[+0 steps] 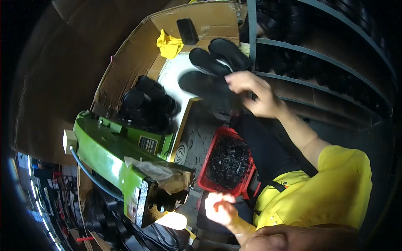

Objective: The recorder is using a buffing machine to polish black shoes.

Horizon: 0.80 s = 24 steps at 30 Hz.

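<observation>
My right hand (256, 93) is above the far end of the white tabletop, its fingers blurred by motion. Beside its fingertips a dark, smeared sole-shaped piece (194, 82) shows; whether the hand grips it is unclear. Just beyond lie two black shoe soles (229, 53), one partly over the other. My left hand (221, 210) is brightly lit, fingers loosely bent and apart, with nothing seen in it. It is by the near end of a red bin (203, 180) holding black trimmings (228, 163), close to the head of a green machine (109, 155).
A cardboard screen (125, 54) edges the table; a yellow cloth (169, 44) and black block (187, 32) rest against it. Black shoe parts (148, 100) are piled behind the machine. A metal rack (318, 50) with dark items stands right. A lamp (171, 220) glows under the machine head.
</observation>
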Motion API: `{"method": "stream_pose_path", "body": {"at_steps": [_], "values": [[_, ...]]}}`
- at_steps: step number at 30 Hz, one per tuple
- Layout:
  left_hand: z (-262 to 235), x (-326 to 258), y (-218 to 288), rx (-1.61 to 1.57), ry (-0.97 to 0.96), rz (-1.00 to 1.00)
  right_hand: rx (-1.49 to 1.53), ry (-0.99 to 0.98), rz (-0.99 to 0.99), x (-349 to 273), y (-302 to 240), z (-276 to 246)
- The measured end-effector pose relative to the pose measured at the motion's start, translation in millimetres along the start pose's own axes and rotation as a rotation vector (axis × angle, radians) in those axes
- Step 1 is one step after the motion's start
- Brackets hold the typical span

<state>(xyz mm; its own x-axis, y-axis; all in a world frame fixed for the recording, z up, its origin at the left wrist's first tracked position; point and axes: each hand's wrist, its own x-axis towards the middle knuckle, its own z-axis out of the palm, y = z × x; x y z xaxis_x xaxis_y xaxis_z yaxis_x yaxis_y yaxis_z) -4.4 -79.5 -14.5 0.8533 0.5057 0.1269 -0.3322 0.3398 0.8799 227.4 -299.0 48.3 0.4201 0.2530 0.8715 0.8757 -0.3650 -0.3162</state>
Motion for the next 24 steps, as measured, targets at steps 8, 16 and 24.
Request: {"method": "stream_pose_path", "body": {"at_steps": [8,16,24], "values": [[3,-11,11,-0.081,-0.176,0.097,-0.317,-0.395,0.375,-27,159,23],[4,-14,-10,0.149,-0.140,0.093,-0.231,-0.284,-0.043,-1,106,100],[2,-12,-13,0.244,-0.131,0.114,-0.133,-0.435,-0.044,110,74,272]]}}
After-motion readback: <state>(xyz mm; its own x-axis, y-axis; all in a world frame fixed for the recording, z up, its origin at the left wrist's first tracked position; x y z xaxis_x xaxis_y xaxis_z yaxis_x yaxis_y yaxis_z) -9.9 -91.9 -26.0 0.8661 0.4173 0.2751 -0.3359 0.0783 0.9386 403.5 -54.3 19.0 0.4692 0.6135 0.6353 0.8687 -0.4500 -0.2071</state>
